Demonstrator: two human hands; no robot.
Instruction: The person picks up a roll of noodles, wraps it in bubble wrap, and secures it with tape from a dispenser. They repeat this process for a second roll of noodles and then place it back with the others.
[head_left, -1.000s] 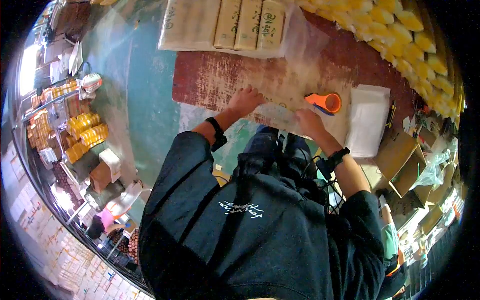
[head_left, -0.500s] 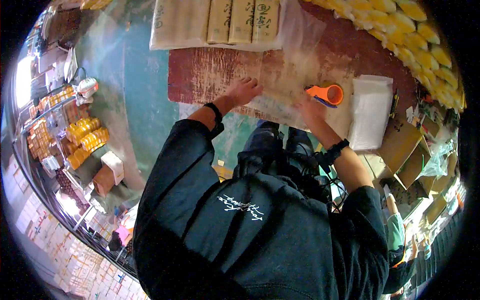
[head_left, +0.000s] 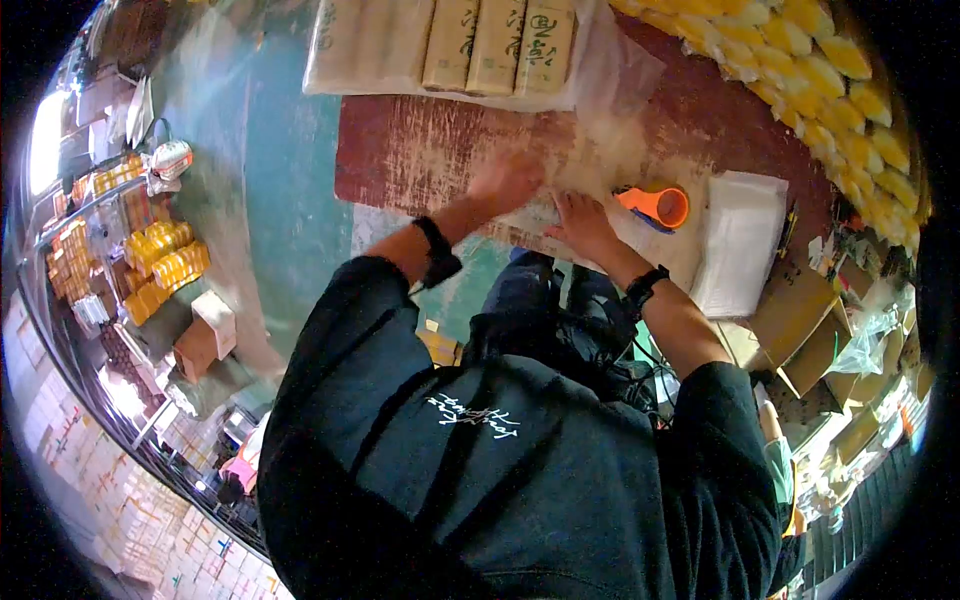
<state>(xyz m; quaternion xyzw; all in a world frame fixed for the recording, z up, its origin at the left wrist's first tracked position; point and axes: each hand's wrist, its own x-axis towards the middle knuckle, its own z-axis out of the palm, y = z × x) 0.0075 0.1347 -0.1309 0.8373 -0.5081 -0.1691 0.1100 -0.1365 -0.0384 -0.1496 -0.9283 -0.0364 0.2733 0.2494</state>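
Note:
My left hand (head_left: 508, 182) is over the worn brown table top (head_left: 420, 150), its fingers smeared by motion. To its right my right hand (head_left: 584, 222) lies near the table's front edge, fingers stretched out over the surface. An orange tape dispenser (head_left: 662, 206) rests just beyond the right hand's fingers. Further right is a flat stack of clear plastic bags (head_left: 742, 240). Paper-wrapped packs (head_left: 450, 45) with dark printed characters stand behind the hands, on a sheet of plastic.
Many yellow packages (head_left: 790, 60) are piled at the back right. Open cardboard boxes (head_left: 795, 310) and loose plastic are below them. On the left are racks with yellow bundles (head_left: 165, 258) and a brown carton (head_left: 200, 340). A co-worker's green sleeve (head_left: 778, 470) shows at the lower right.
My right hand has moved left, away from the tape dispenser. My left hand has shifted slightly right, so the two hands are closer together.

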